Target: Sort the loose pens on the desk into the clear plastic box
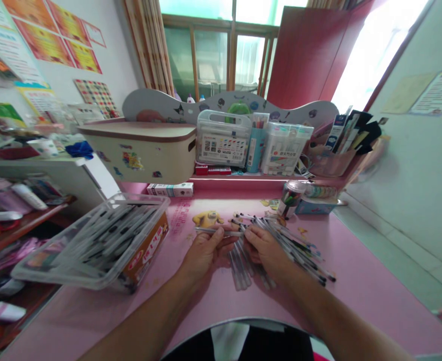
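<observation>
The left hand (204, 248) and right hand (264, 246) pinch one pen (233, 233), apparently working one end, the next move calling for steady alignment

A slender pen (230, 233) with a pale, translucent barrel is lying nearly level between the left hand (207, 246) and the right hand (264, 248), its left end projecting beyond the fingers. Below it, several translucent barrels (238, 273) are resting side by side on the pink tabletop (367, 286), their ends pointing nearward. To the right, a loose pile of pens (296, 249), some dark-ended, is spreading slantwise, its members overlapping.
</observation>
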`<action>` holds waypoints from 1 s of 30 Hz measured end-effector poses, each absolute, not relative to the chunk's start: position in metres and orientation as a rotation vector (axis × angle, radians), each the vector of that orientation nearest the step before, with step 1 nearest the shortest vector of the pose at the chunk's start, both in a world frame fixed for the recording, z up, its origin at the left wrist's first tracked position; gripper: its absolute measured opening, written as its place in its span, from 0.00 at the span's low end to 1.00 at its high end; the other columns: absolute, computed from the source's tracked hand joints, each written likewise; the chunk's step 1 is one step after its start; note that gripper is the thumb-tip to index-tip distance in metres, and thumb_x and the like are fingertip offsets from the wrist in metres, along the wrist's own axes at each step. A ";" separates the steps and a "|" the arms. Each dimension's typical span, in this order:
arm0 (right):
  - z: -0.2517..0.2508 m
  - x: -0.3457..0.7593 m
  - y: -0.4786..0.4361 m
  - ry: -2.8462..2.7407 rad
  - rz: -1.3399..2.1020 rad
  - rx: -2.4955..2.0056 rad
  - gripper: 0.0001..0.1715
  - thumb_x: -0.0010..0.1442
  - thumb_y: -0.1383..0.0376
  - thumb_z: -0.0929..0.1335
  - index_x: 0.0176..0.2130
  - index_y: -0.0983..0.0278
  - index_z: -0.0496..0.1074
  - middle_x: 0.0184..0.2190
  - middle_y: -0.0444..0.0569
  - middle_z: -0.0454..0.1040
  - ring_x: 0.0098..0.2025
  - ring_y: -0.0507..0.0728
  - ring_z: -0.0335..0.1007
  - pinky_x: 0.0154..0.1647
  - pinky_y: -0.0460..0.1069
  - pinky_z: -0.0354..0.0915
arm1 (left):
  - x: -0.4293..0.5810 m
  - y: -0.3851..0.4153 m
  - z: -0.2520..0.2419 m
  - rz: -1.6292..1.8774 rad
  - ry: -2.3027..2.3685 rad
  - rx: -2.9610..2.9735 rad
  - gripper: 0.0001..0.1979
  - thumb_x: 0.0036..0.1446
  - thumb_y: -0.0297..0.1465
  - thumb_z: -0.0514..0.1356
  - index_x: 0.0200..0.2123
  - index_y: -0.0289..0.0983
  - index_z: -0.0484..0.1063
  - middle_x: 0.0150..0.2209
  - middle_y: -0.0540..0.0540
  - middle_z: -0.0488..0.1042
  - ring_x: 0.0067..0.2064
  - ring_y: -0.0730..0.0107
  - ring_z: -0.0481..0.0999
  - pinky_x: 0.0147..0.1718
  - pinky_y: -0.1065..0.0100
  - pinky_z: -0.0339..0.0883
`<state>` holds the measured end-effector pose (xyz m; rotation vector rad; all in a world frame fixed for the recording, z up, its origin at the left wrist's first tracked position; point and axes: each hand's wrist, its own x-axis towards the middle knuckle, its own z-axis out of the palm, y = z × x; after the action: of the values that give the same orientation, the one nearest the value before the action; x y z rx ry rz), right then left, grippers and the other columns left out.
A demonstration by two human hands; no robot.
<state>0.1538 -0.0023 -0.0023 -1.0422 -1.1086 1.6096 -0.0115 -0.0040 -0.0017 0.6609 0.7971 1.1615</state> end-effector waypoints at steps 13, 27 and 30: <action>-0.002 0.157 -0.004 -1.356 1.429 -1.150 0.20 0.60 0.51 0.68 0.26 0.62 0.64 0.18 0.38 0.57 0.18 0.47 0.48 0.16 0.45 0.43 | -0.012 -0.002 -0.005 1.200 0.786 0.663 0.09 0.58 0.33 0.65 0.38 0.32 0.76 0.36 0.40 0.83 0.35 0.68 0.82 0.35 0.72 0.75; -0.001 0.156 -0.005 -1.266 1.576 -1.039 0.22 0.53 0.48 0.72 0.34 0.60 0.64 0.17 0.34 0.54 0.17 0.47 0.43 0.16 0.44 0.40 | -0.012 -0.001 -0.008 1.197 0.803 0.726 0.12 0.54 0.36 0.68 0.35 0.32 0.78 0.35 0.41 0.82 0.34 0.69 0.81 0.34 0.73 0.75; 0.000 0.155 -0.006 -1.274 1.581 -1.034 0.22 0.58 0.45 0.68 0.37 0.60 0.65 0.17 0.35 0.55 0.17 0.48 0.42 0.16 0.45 0.39 | -0.013 -0.001 -0.006 1.174 0.799 0.741 0.13 0.54 0.37 0.68 0.35 0.31 0.78 0.34 0.40 0.82 0.33 0.69 0.81 0.34 0.72 0.75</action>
<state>0.1555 -0.0064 -0.0004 -1.0341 -1.2739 1.5812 -0.0128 -0.0014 -0.0062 0.7413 0.7987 1.1738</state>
